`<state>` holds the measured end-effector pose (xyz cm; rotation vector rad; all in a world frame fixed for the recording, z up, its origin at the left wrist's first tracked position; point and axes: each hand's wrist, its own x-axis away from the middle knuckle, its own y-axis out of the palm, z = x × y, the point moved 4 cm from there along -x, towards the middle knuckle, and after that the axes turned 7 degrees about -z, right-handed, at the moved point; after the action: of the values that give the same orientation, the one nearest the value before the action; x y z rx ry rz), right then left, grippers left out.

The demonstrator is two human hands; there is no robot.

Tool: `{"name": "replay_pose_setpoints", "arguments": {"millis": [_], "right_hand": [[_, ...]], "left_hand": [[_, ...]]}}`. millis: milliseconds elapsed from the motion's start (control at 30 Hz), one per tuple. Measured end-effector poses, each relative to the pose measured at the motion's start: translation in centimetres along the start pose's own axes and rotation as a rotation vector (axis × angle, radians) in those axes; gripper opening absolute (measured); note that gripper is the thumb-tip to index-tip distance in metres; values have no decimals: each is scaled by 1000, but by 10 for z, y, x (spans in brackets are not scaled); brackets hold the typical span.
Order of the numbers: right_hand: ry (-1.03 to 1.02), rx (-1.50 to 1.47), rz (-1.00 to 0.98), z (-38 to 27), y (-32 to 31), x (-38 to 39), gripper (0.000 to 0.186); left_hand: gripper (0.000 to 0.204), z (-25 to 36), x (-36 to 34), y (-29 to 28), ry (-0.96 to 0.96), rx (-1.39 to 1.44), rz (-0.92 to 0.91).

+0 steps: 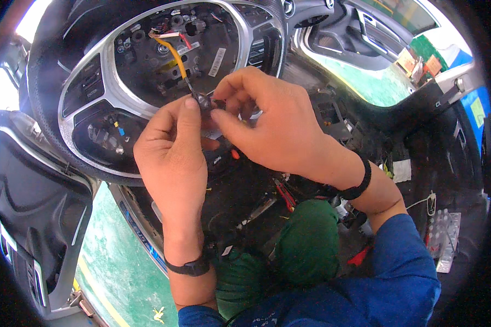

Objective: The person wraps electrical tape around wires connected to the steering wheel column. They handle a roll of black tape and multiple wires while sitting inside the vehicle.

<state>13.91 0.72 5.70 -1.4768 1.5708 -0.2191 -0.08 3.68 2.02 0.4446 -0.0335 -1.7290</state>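
**Cable pinched in both hands, wheel centre uncovered**

The yellow cable you are working on rises from the far part of the open wheel centre and slopes near and to the right, toward you. Past its yellow covering it turns dark, and that dark end sits between your fingertips. Your left hand pinches it, thumb on top and fingers beneath; your right hand appears to pinch it from the right, thumb and forefinger close together.

As far as can be judged, the cable is drawn out within reach and you are partway through handling its end. Whether that end is bare, wrapped or joined is too small to tell. It runs to your hands and is not tucked away, and no cover sits over the wheel centre, so both look left to do.

Around this, the steering wheel is in place, with a white label in its centre, right of the cable. Nearer you, red-handled pliers lie on the car floor, and a clear bubble sheet lies far to the right.
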Motion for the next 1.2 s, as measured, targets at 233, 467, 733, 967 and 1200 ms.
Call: {"name": "replay_pose_setpoints", "arguments": {"millis": [233,467,733,967,1200], "right_hand": [[-256,289,157,-3,10,4,25],[-428,426,216,-9,12,9,19],[-344,334,204,-11,14,4,12],[-178,169,228,-10,15,5,12],[-289,249,290,-8,11,6,12]], "left_hand": [[21,-3,-1,-4,60,-64,-24],[18,-1,-1,-5,65,-45,-29],[21,-3,2,-5,35,-90,-18],[17,1,3,-1,92,-120,44],[16,2,4,4,28,-116,91]]}}
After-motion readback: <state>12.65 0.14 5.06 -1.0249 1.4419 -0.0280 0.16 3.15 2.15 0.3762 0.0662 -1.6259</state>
